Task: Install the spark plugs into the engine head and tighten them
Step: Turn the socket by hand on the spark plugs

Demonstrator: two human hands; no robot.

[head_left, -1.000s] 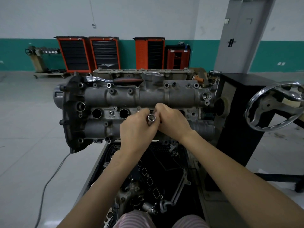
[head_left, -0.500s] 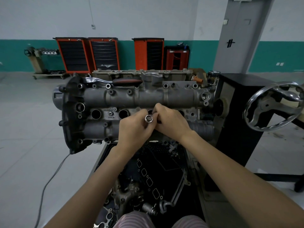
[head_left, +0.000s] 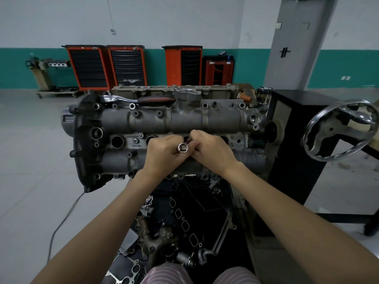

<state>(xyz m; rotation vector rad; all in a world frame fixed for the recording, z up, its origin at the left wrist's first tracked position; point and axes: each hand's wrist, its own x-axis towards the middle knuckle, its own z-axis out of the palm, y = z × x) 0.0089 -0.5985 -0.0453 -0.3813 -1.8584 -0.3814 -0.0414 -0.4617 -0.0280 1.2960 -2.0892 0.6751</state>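
Your left hand (head_left: 164, 152) and right hand (head_left: 209, 150) were pressed together, both pinching the shiny chrome socket (head_left: 183, 148) just before the grey cast-metal engine head (head_left: 184, 119). Cocked off the well's line, it risked cross-threading; any plug inside stayed hidden.

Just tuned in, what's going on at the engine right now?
A person works at the engine head on its stand. Both hands meet at one spark plug hole in the middle row: the left hand and right hand grip a chrome socket, its square drive end facing the camera. A ratchet lies unused on top of the head. The hole at far left looks open; whether any plug is seated is not visible.
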